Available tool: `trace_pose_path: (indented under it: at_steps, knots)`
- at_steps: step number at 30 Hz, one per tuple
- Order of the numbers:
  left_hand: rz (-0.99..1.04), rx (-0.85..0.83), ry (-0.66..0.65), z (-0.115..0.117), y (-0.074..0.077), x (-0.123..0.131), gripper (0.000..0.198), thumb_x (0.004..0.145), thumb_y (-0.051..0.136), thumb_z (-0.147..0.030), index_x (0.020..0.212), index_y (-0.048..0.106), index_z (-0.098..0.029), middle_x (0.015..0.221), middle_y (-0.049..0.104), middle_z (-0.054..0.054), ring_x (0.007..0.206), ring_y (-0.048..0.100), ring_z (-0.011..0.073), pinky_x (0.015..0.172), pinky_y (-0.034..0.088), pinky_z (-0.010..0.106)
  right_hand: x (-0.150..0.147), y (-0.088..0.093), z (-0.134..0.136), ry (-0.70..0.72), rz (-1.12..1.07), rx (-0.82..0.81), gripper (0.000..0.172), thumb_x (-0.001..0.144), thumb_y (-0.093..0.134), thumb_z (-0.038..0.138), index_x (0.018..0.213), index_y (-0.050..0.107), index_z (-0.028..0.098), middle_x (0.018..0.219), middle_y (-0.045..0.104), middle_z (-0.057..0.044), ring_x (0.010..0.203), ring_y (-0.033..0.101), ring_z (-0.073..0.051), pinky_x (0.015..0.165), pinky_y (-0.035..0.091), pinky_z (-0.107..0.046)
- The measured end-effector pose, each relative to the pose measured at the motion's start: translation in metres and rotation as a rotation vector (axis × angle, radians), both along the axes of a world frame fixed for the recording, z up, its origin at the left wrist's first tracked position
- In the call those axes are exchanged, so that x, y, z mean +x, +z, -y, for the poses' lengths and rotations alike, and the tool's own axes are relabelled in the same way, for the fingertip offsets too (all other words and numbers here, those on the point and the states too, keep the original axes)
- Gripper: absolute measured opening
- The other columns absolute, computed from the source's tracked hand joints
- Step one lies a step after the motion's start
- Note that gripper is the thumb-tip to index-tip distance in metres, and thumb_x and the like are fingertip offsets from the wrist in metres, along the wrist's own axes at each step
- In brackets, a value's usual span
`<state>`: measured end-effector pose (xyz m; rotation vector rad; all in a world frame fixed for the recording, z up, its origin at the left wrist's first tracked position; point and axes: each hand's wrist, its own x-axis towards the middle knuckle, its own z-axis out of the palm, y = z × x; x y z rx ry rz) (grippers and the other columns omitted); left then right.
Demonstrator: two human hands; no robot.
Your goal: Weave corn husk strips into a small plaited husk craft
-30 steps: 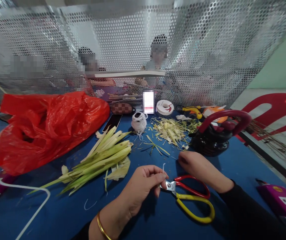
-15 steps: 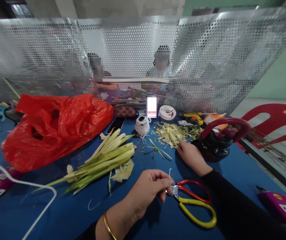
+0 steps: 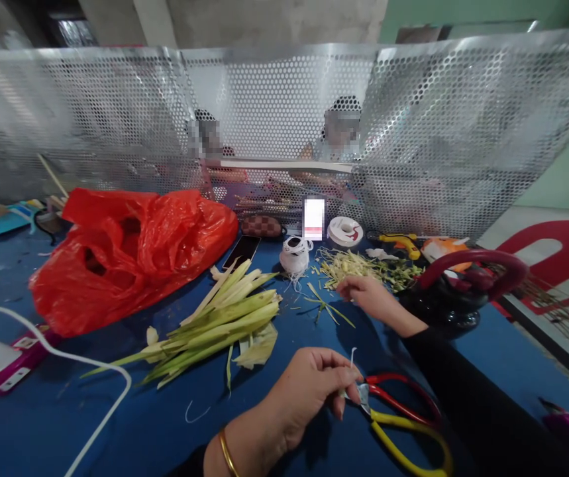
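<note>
My left hand point(image 3: 321, 381) is closed in a pinch, with a short white string point(image 3: 353, 358) standing up from between thumb and fingertips. Right beside those fingers lie scissors point(image 3: 403, 414) with one red and one yellow handle; the fingers partly hide their blades. My right hand point(image 3: 371, 301) reaches forward, fingers loosely apart and slightly bent, at the near edge of a heap of pale green plant shreds point(image 3: 351, 265). I see nothing held in it. Left of my hands lies a bundle of corn husks point(image 3: 224, 324). A ball of white string point(image 3: 295, 257) stands behind.
A dark pot-like object with a maroon handle point(image 3: 446, 301) stands close to my right forearm. At left are a red plastic bag point(image 3: 135, 258) and a white cable point(image 3: 128, 381). Towards the perforated metal screen point(image 3: 279, 99) sit a ribbon spool point(image 3: 345, 232) and a phone point(image 3: 242, 252).
My right hand has moved left along the near edge of the shreds, its fingers reaching out more. The left hand keeps its pinch on the string. The view has shifted slightly left.
</note>
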<state>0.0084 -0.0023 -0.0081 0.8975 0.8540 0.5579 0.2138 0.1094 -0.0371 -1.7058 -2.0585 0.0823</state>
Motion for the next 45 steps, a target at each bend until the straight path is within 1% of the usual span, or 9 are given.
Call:
trace_pose_path:
  at_steps: [6,12,16,18,22,25,28,33,45]
  knots:
    - [0.004,0.009,0.008,-0.001,-0.002,0.0,0.022,0.067,0.071,-0.033,0.071,0.066,-0.012,0.058,0.064,0.001,0.039,0.045,0.005,0.045,0.035,0.02,0.007,-0.004,-0.009,-0.013,-0.025,-0.012,0.055,0.07,0.04,-0.002,0.116,0.064,0.015,0.106,0.072,-0.009,0.095,0.067,-0.019,0.084,0.051,-0.032]
    - [0.007,0.016,0.072,-0.005,-0.002,-0.002,0.023,0.068,0.071,-0.033,0.073,0.066,-0.012,0.058,0.063,0.0,0.039,0.045,0.0046,0.045,0.036,0.019,0.019,0.003,0.036,0.0,0.087,-0.11,0.025,0.074,0.048,0.003,0.064,0.064,0.019,0.06,0.065,-0.005,0.061,0.063,-0.019,0.062,0.046,-0.028]
    - [0.012,0.046,0.119,-0.006,-0.001,-0.002,0.025,0.07,0.073,-0.035,0.073,0.065,-0.012,0.058,0.062,0.0,0.039,0.044,0.0047,0.045,0.036,0.02,0.01,0.013,0.055,-0.035,0.086,-0.058,0.024,0.08,0.051,0.006,0.096,0.068,0.013,0.096,0.069,-0.016,0.084,0.065,-0.024,0.075,0.047,-0.032]
    - [-0.004,0.083,0.139,-0.007,0.0,-0.002,0.025,0.07,0.073,-0.036,0.074,0.065,-0.012,0.058,0.063,0.001,0.04,0.044,0.0045,0.045,0.034,0.019,0.002,0.025,0.064,-0.043,0.001,-0.021,0.022,0.088,0.051,0.021,0.104,0.066,0.017,0.105,0.068,-0.013,0.089,0.064,-0.024,0.077,0.048,-0.033]
    - [-0.064,0.158,0.172,-0.007,0.004,-0.001,0.027,0.071,0.071,-0.038,0.074,0.065,-0.012,0.058,0.064,0.001,0.041,0.046,0.0049,0.046,0.034,0.019,-0.018,0.041,0.097,0.025,-0.662,-0.277,0.024,0.082,0.06,0.04,0.073,0.07,0.019,0.065,0.066,-0.002,0.064,0.061,-0.018,0.063,0.048,-0.028]
    - [-0.097,0.2,0.159,-0.007,0.003,0.0,0.027,0.072,0.069,-0.039,0.075,0.065,-0.012,0.06,0.064,0.001,0.043,0.047,0.0053,0.047,0.036,0.019,-0.035,0.037,0.121,-0.025,-1.013,-0.498,0.024,0.073,0.07,0.041,0.079,0.074,0.018,0.066,0.067,-0.002,0.06,0.059,-0.016,0.057,0.046,-0.026]
    - [-0.132,0.231,0.139,-0.006,0.001,0.001,0.026,0.073,0.068,-0.038,0.075,0.065,-0.012,0.059,0.064,0.001,0.043,0.047,0.0059,0.047,0.036,0.02,-0.048,0.031,0.132,-0.109,-1.216,-0.542,0.026,0.066,0.077,0.041,0.077,0.075,0.018,0.063,0.066,0.0,0.054,0.053,-0.011,0.052,0.042,-0.022]
    - [-0.203,0.281,0.114,-0.004,0.001,0.001,0.021,0.074,0.064,-0.033,0.075,0.066,-0.012,0.06,0.064,0.001,0.043,0.048,0.0069,0.046,0.037,0.02,-0.055,0.034,0.131,-0.177,-1.29,-0.492,0.026,0.059,0.08,0.039,0.069,0.072,0.016,0.055,0.062,0.002,0.047,0.047,-0.007,0.047,0.038,-0.02]
    - [-0.163,0.273,0.059,-0.001,-0.002,0.003,0.023,0.079,0.062,-0.033,0.072,0.065,-0.012,0.062,0.065,0.003,0.043,0.048,0.0056,0.046,0.035,0.019,-0.053,0.025,0.134,-0.164,-1.216,-0.514,0.023,0.067,0.074,0.038,0.07,0.067,0.016,0.049,0.058,0.003,0.047,0.048,-0.009,0.046,0.036,-0.02]
